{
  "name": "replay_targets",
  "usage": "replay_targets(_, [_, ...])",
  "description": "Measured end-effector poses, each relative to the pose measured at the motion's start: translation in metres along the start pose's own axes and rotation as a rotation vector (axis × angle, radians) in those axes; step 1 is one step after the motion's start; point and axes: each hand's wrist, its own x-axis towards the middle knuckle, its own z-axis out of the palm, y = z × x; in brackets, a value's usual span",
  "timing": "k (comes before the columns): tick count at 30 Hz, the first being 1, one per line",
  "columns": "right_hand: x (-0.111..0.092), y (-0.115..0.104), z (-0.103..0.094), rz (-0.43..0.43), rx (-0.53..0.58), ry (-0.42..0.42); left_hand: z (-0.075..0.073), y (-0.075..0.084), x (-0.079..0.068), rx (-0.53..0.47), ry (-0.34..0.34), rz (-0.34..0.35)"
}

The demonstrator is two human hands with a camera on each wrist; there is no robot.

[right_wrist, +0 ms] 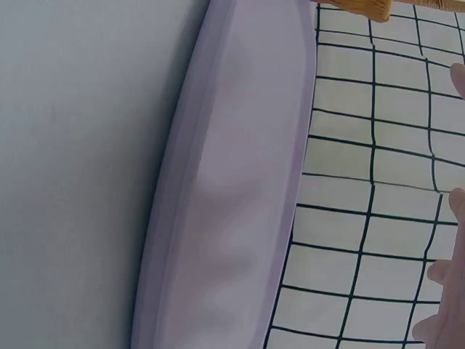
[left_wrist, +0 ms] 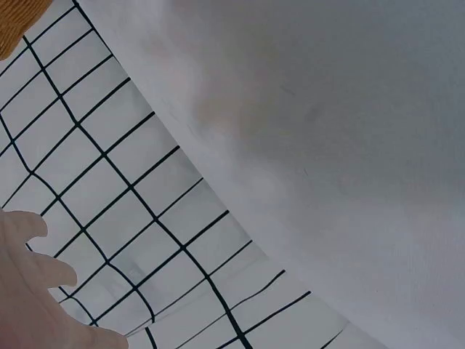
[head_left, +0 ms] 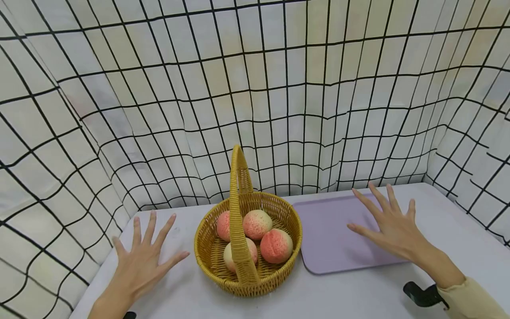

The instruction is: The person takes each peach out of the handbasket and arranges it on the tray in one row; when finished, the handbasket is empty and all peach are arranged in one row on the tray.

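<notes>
Fingers of the left hand (head_left: 139, 264) and right hand (head_left: 394, 231) are spread apart, nothing gripped. Between them is placed the wicker basket (head_left: 271, 285), nearer the left hand; its handle (head_left: 237, 221) is aligned roughly front to back. Peaches (head_left: 276, 246) inside are partly hidden by it. Purple tray (head_left: 326, 250) is partly covered by the right hand. Basket is cropped in wrist views.

The wicker basket (head_left: 209, 235) is showing a rough, tight weave, its handle (head_left: 236, 212) catching a slight gloss. The 4 peaches (head_left: 276, 246) are looking matt. The tray (head_left: 326, 235) is appearing to be smooth plastic with a soft sheen. The worktop (head_left: 318, 297) is presenting a smooth, matt surface. The netting (head_left: 306, 84) is looking like dull cord, the white sheeting (head_left: 295, 99) matt. The sleeve (head_left: 474, 297) is resembling matt cloth, the wrist device (head_left: 426, 296) smooth plastic.
</notes>
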Motion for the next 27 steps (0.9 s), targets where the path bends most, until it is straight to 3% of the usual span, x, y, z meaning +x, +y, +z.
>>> replay_targets(8, [0.007,-0.028,-0.002,-0.076,0.018,0.045,-0.007,0.017,0.003,-0.179,0.006,0.029])
replay_targets(12, [0.014,-0.054,0.001,-0.173,0.047,0.088,-0.01,0.03,0.004,-0.342,-0.058,-0.001])
replay_targets(17, [0.022,-0.09,0.004,-0.284,0.098,0.101,-0.007,0.045,0.012,-0.622,-0.165,-0.03])
replay_targets(22, [0.029,-0.127,0.001,-0.352,0.208,0.042,0.005,0.051,0.016,-0.817,-0.243,-0.047])
replay_targets(27, [0.043,-0.151,0.004,-0.371,0.359,-0.116,0.017,0.053,0.018,-0.884,-0.31,-0.054])
